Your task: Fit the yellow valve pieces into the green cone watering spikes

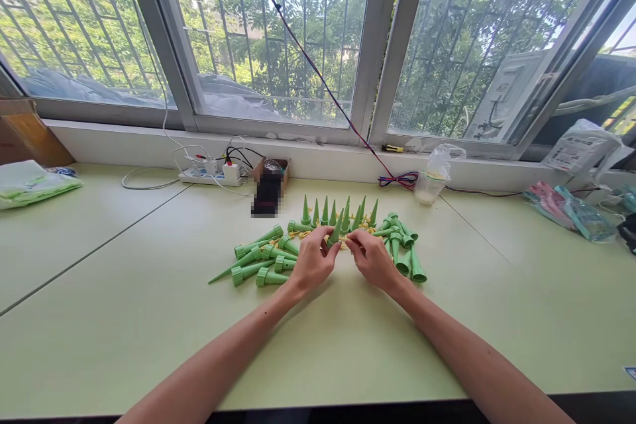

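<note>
My left hand [316, 257] is closed on a green cone [336, 230], which points up with its tip leaning slightly right. Close beside it, my right hand [368, 257] has its thumb and fingertips pinched together near small yellow pieces; what is between them is too small to make out. Several green cones [305, 212] stand upright in a row behind my hands. Green capped spikes [251, 271] lie in a heap left of my left hand. More green cones [418, 266] lie right of my right hand, some with open ends facing me. Small yellow pieces [299, 227] are scattered among the cones.
A power strip [211, 177] with cables and a small box [284, 175] sit near the windowsill. A plastic bag holding a cup [431, 187] stands at the back right. Packaged items [571, 211] lie far right, a white-green bag [34, 185] far left.
</note>
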The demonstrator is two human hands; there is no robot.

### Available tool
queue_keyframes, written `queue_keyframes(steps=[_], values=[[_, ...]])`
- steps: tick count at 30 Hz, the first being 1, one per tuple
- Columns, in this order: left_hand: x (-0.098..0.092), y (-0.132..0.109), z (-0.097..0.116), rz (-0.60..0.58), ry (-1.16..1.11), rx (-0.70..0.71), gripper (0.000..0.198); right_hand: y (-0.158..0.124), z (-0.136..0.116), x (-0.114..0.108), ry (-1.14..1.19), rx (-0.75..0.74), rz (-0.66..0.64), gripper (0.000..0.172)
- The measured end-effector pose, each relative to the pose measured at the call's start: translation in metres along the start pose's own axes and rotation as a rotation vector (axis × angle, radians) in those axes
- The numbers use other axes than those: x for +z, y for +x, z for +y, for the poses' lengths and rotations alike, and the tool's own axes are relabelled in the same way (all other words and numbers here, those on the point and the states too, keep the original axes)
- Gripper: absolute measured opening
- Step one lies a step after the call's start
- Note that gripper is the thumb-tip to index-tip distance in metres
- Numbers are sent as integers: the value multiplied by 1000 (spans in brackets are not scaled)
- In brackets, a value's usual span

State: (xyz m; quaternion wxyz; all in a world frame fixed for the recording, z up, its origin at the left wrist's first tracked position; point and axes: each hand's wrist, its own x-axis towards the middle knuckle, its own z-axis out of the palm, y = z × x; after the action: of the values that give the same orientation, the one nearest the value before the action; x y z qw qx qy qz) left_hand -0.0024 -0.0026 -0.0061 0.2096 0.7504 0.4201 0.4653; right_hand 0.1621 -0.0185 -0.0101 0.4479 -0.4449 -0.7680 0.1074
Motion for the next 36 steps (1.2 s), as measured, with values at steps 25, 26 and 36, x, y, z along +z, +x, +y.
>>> queue_keyframes(steps=[25,26,36], values=[[2,1,1,-7,-38,-65,24,-1,-2,3,64,63,-7,24],[1,2,1,-4,-43,-73,24,-1,-3,3,84,65,-5,19],[-1,6,1,-30,-182,-189,27,-1,2,3,146,23,21,20]])
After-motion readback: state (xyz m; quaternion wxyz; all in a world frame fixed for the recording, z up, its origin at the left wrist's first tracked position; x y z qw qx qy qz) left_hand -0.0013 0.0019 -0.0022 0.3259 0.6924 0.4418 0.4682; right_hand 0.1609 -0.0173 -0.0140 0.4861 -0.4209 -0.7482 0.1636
